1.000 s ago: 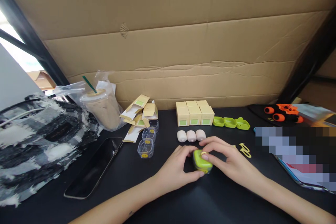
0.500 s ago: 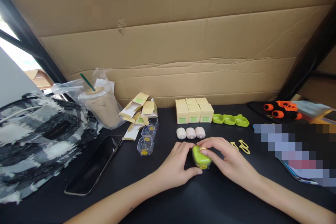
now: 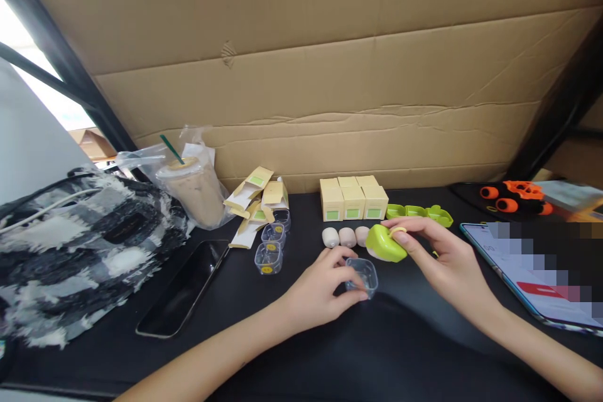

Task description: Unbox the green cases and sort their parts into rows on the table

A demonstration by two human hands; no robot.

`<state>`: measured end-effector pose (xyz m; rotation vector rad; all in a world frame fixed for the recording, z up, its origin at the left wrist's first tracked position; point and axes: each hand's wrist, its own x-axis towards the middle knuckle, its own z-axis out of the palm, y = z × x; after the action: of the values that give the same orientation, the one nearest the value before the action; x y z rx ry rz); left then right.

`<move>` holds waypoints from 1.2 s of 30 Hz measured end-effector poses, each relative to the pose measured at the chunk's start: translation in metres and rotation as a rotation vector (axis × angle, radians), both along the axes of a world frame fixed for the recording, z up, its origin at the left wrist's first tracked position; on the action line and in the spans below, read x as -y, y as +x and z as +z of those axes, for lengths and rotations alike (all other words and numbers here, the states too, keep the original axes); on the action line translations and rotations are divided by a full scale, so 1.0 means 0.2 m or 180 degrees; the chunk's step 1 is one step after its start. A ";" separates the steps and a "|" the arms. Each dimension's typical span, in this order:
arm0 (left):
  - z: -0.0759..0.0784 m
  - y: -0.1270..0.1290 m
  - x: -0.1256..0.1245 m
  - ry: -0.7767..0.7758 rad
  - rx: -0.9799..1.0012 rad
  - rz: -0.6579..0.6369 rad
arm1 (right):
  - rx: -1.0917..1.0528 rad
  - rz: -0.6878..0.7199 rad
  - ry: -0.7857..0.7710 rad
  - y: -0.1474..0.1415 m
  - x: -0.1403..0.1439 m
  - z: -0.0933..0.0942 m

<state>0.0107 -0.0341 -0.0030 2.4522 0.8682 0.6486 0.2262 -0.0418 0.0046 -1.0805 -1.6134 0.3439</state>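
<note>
My one view sits on my head, looking forward and down, close over the black tabletop (image 3: 282, 352), cardboard wall (image 3: 330, 75) beyond.

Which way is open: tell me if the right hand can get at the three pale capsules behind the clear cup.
Probably yes. The right hand holds the green lid right beside the pale capsules; nothing stands between, but its fingers are occupied by the lid.
</note>
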 end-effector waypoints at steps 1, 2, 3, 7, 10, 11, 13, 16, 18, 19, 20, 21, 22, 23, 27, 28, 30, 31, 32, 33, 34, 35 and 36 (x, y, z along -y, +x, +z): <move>0.03 -0.03 0.02 0.0136 -0.0194 0.0016 | 0.0015 0.0024 -0.0017 0.00 0.00 0.00; 0.06 -0.07 0.06 0.0286 -0.0394 0.0070 | 0.0037 0.0055 -0.0034 -0.01 0.00 0.00; 0.08 -0.11 0.09 0.0458 -0.0557 0.0134 | 0.0048 0.0079 -0.0048 -0.01 0.00 0.00; 0.12 -0.34 0.20 0.1189 -0.0958 0.0255 | 0.0029 0.0114 -0.0088 -0.01 0.01 0.01; 0.08 -0.51 0.23 0.1559 -0.0947 0.0367 | 0.0030 0.0116 -0.0067 -0.01 0.02 0.02; 0.07 -0.55 0.23 0.1560 -0.0942 0.0447 | 0.0040 0.0115 -0.0051 -0.01 0.02 0.02; 0.04 -0.61 0.22 0.1458 -0.0944 0.0610 | 0.0067 0.0122 -0.0005 0.00 0.03 0.02; 0.02 -0.65 0.21 0.1278 -0.0934 0.0815 | 0.0090 0.0126 0.0065 0.00 0.04 0.02; 0.02 -0.65 0.21 0.1204 -0.0947 0.0931 | 0.0109 0.0120 0.0056 0.00 0.04 0.02; 0.02 -0.65 0.21 0.1184 -0.0962 0.0982 | 0.0116 0.0115 0.0041 0.00 0.04 0.02; 0.02 -0.64 0.20 0.1181 -0.0970 0.1020 | 0.0123 0.0111 0.0024 -0.01 0.04 0.02; 0.02 -0.64 0.20 0.1187 -0.0970 0.1045 | 0.0131 0.0105 0.0013 -0.01 0.03 0.02; 0.02 -0.63 0.20 0.1200 -0.0958 0.1061 | 0.0142 0.0100 0.0009 -0.01 0.03 0.02; 0.01 -0.63 0.20 0.1221 -0.0938 0.1069 | 0.0154 0.0094 0.0013 -0.01 0.03 0.02; 0.01 -0.64 0.20 0.1270 -0.0896 0.1092 | 0.0203 0.0144 0.0056 -0.01 0.03 0.02; 0.01 -0.64 0.20 0.1291 -0.0887 0.1126 | 0.0207 0.0168 0.0059 -0.01 0.03 0.02; 0.02 -0.63 0.23 0.1322 -0.0785 0.1205 | 0.0224 0.0221 0.0041 -0.02 0.04 0.01; 0.02 -0.60 0.24 0.1289 -0.0653 0.1238 | 0.0234 0.0244 0.0021 -0.02 0.04 0.01; 0.03 -0.56 0.25 0.1184 -0.0452 0.1260 | 0.0245 0.0266 0.0001 -0.02 0.04 0.01; 0.03 -0.50 0.26 0.0967 -0.0170 0.1267 | 0.0249 0.0285 -0.0021 -0.03 0.04 0.01; 0.04 -0.43 0.26 0.0594 0.0154 0.1274 | 0.0239 0.0311 -0.0047 -0.03 0.04 0.01; 0.04 -0.34 0.26 0.0112 0.0554 0.1284 | 0.0212 0.0350 -0.0078 -0.03 0.04 0.01; 0.04 -0.25 0.25 -0.0575 0.0942 0.1253 | 0.0177 0.0408 -0.0124 -0.04 0.05 0.00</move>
<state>-0.0403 -0.0838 0.0044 1.9743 1.2353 0.9929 0.2190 -0.0511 0.0054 -1.0261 -1.7362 0.4351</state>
